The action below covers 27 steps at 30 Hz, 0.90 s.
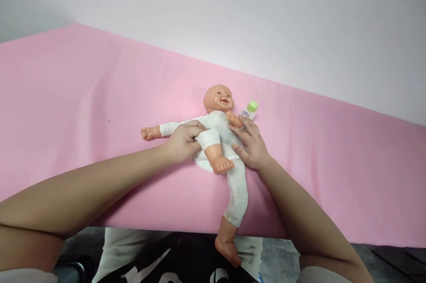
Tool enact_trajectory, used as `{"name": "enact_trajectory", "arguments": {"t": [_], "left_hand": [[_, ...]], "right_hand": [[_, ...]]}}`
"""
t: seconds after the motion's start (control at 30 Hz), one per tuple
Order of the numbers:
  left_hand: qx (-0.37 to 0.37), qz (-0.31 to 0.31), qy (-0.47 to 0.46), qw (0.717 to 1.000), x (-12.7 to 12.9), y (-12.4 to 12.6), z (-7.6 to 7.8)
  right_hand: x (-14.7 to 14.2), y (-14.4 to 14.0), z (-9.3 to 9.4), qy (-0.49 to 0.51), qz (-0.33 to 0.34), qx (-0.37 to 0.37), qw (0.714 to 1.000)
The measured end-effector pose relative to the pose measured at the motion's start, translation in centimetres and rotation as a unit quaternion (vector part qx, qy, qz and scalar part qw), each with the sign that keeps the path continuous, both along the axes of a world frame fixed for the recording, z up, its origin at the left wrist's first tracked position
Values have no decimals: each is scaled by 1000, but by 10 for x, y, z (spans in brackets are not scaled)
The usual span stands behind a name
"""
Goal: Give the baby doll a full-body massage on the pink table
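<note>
Both hands (pixel 216 143) on plastic doll (pixel 219 141), soft white suit, pink cloth (pixel 83 109)

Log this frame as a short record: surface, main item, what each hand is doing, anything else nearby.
surface: pink table cover
main item: doll in white suit, lying face up, one leg hanging over the near edge
left hand: gripping the doll's raised leg and hip
right hand: resting on the doll's side
nearby: small bottle with green cap, beside the doll's head

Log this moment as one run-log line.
left hand: grips doll at raised leg | right hand: flat on doll's side | bottle: beside doll's head | pink sheet: underneath
</note>
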<state>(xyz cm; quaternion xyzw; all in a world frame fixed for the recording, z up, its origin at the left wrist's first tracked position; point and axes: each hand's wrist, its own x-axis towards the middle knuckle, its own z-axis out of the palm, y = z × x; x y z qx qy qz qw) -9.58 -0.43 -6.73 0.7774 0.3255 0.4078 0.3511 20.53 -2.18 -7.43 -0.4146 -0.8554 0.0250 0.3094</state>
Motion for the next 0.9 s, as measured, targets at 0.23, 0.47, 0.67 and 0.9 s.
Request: {"name": "enact_trajectory", "arguments": {"t": [0.23,0.47,0.67,0.9], "left_hand": [[272,-150,9,951,-1,-34,11],[343,-195,85,915,-1,-44,13],[385,-207,115,892,3,-52,17],[367,-214,114,898,6,-49,10]], "right_hand": [[38,15,-9,179,-214,-1,960],[71,37,-24,200,-336,-170,904],[68,36,-26,151,-310,-134,929],[60,33,-20,165,-296,-106,935]]}}
